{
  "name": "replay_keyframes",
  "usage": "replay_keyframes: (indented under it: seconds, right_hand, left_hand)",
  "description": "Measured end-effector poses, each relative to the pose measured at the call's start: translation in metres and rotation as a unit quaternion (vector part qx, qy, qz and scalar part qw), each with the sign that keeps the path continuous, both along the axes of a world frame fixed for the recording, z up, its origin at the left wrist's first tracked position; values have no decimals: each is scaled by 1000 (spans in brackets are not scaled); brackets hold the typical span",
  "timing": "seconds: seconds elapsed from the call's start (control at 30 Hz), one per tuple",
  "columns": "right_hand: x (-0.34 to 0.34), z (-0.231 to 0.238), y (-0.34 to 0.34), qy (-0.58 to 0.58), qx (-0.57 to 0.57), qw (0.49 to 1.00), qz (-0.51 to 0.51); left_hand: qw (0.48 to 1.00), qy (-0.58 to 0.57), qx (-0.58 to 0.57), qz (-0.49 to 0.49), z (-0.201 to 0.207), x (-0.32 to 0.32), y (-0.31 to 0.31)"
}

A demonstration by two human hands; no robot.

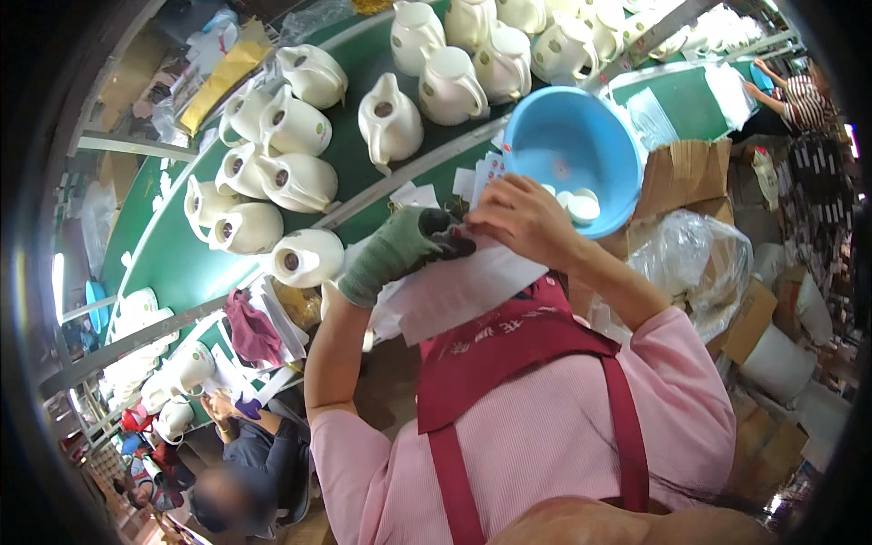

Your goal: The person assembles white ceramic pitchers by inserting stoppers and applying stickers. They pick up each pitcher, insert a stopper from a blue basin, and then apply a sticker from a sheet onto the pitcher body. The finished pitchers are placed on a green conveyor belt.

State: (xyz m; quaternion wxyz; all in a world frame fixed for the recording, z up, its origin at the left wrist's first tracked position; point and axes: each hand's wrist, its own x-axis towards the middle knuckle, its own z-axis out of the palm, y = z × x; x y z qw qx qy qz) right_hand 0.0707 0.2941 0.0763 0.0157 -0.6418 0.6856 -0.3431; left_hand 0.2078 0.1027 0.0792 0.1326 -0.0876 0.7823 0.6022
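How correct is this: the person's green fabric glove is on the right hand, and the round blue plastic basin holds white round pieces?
Wrong hand: the head view shows the green fabric glove on the left hand. The round blue plastic basin does hold white round pieces.

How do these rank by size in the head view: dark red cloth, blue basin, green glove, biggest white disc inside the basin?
1. Blue basin
2. Green glove
3. Dark red cloth
4. White disc
Apparent size only; the cloth looks farther away.
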Motion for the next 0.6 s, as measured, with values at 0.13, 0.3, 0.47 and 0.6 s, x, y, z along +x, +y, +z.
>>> replay_keyframes:
  seconds: [0.13, 0.3, 0.47, 0.6]
  right_hand:
    - [7, -13, 1, 45, -3, 999, -4]
    - [6, -34, 3, 19, 34, 999, 32]
    - [1, -40, 7, -166, 95, 981, 41]
    - [-4, -37, 6, -214, 102, 971, 31]
  left_hand:
    - [999, -30, 35, -9, -24, 3, -3]
    - [988, -61, 140, 24, -67, 11, -8]
    - [994, -87, -4, -58, -54, -1, -9]
    - [992, -92, -20, -86, -56, -7, -14]
